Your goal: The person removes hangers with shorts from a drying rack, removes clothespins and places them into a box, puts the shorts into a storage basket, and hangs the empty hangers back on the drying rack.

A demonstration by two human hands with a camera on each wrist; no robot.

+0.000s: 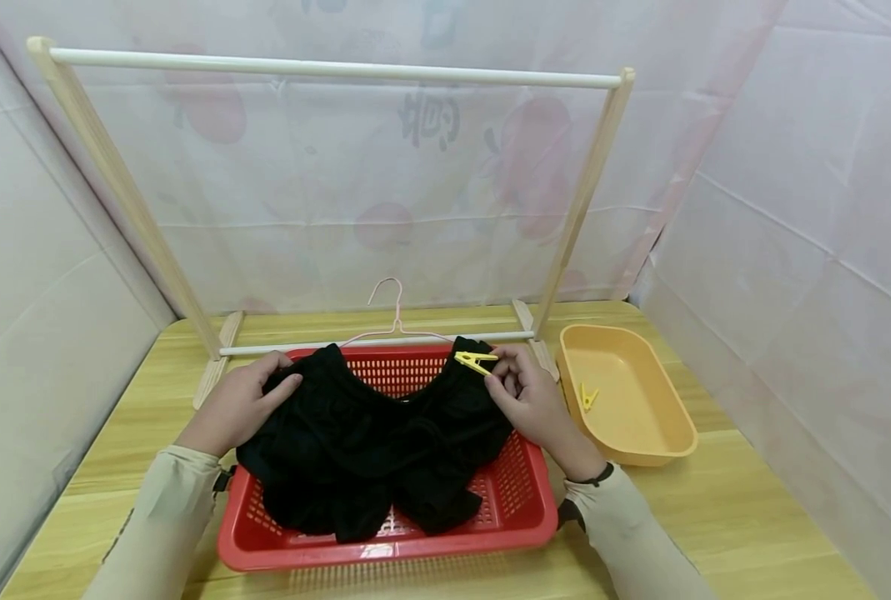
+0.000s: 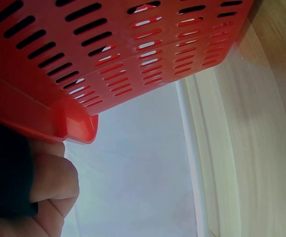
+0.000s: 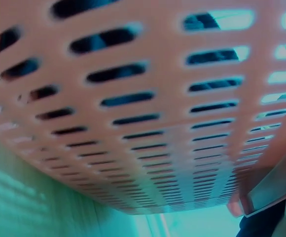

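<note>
on the left, a strip of the counter (image 1: 137, 408) shows between its left edge and the foot of the wooden rack (image 1: 126, 187), whose white top rod (image 1: 332, 68) runs well above both hands. the left hand (image 1: 238, 400) is at the left top edge of the black garment (image 1: 377, 454), its grip clamped on the cloth between thumb and fingers; the left wrist view puts those fingers right by a corner of the red basket (image 1: 385, 552), though whether they touch its rim i cannot tell. the garment lies over and partly within the basket, waistband dipping between the hands, lower edge short of the front rim. the pink hanger (image 1: 397, 317) raises its hook behind that dip. at the right top edge, the right hand (image 1: 528, 392) has its grip together on a yellow clip (image 1: 473, 361) whose nose lies over the waistband; whether it bites the cloth i cannot tell. the right wrist passes through the gap between basket and tub (image 1: 640, 392). a second clip (image 1: 588, 397) sits by the tub's left wall, and counter runs on past its right edge.
</note>
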